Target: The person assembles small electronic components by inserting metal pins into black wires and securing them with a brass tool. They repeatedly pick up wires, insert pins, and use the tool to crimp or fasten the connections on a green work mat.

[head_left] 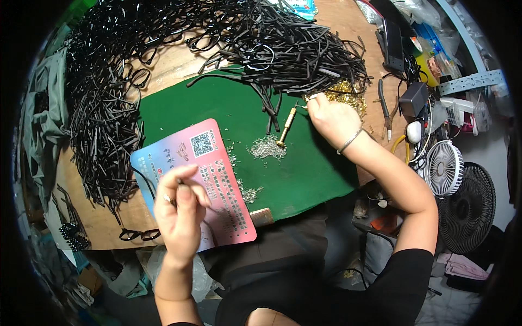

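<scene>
My left hand [182, 212] is closed, thumb against fingers, on a thin black glasses temple [142, 176] whose curved end sticks out to the left. It is held over a pink and blue printed card [223, 163] at the front of the green mat [304, 174]. At the mat's far right, my right hand [331, 119] has its fingertips pinched beside a heap of small gold-coloured metal pieces [348, 92]; what they grip is too small to make out. Just left of those fingertips lies a brass screwdriver [288, 126], its butt end by a pile of tiny silver screws [266, 148].
Black glasses frames [147, 32] and loose temples [315, 57] are heaped along the far and left sides of the wooden table. Pliers [385, 108], a black adapter [413, 99] and a white fan [443, 168] stand at the right. Folded glasses parts [138, 234] lie front left.
</scene>
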`<action>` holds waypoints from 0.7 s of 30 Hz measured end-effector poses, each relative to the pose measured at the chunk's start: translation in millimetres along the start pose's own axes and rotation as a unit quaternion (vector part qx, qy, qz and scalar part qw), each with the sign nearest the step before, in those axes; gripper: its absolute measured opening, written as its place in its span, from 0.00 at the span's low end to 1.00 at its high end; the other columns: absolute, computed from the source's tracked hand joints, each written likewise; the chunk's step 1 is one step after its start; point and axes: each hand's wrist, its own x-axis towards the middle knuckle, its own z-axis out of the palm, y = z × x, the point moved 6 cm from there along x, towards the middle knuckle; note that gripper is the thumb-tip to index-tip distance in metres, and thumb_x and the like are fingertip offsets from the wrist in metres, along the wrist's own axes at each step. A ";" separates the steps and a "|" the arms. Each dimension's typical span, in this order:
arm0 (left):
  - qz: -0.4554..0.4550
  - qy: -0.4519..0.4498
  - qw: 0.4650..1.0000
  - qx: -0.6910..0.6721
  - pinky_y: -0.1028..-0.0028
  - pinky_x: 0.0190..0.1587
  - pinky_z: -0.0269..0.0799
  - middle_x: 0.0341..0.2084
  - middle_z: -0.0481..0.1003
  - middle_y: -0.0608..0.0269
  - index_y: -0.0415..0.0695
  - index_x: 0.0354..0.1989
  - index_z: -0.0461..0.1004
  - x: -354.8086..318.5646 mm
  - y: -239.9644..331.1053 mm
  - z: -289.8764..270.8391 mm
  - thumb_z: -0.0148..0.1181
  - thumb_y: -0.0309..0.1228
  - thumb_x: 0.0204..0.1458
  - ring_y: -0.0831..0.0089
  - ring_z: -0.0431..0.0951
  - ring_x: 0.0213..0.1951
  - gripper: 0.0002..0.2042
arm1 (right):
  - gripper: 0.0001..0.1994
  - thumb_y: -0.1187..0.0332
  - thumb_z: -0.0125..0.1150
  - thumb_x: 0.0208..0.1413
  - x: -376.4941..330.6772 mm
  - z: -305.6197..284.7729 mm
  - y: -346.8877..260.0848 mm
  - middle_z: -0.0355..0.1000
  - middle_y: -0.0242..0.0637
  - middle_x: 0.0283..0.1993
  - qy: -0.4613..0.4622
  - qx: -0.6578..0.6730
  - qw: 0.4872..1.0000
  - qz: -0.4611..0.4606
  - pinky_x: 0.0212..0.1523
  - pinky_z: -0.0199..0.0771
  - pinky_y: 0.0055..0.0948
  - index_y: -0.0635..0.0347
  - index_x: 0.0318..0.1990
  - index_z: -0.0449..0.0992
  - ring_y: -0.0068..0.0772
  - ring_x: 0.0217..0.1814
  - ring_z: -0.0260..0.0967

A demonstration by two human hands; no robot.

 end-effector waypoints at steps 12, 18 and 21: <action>-0.069 -0.091 0.993 -0.006 0.83 0.26 0.69 0.28 0.75 0.58 0.37 0.54 0.57 -51.0 -16.8 -9.0 0.42 0.29 0.61 0.76 0.72 0.22 0.15 | 0.09 0.72 0.55 0.47 -49.4 -77.1 -53.0 0.71 0.43 0.32 -0.136 0.593 0.792 0.051 0.36 0.73 0.28 0.62 0.38 0.72 0.33 0.33 0.74; -0.322 -0.142 0.931 -0.094 0.85 0.23 0.63 0.32 0.75 0.60 0.38 0.49 0.65 -83.6 -52.6 38.7 0.45 0.28 0.61 0.86 0.66 0.20 0.11 | 0.07 0.70 0.61 0.49 -54.1 -43.4 -109.6 0.74 0.36 0.29 -0.194 0.704 0.681 0.060 0.29 0.69 0.20 0.66 0.32 0.74 0.17 0.29 0.69; -0.321 -0.161 0.923 -0.134 0.86 0.23 0.63 0.32 0.76 0.61 0.38 0.50 0.65 -76.5 -51.6 36.9 0.45 0.29 0.60 0.87 0.65 0.18 0.12 | 0.05 0.73 0.61 0.47 -46.1 -55.2 -117.1 0.71 0.38 0.29 -0.098 0.678 0.724 -0.079 0.28 0.70 0.24 0.65 0.30 0.73 0.28 0.28 0.71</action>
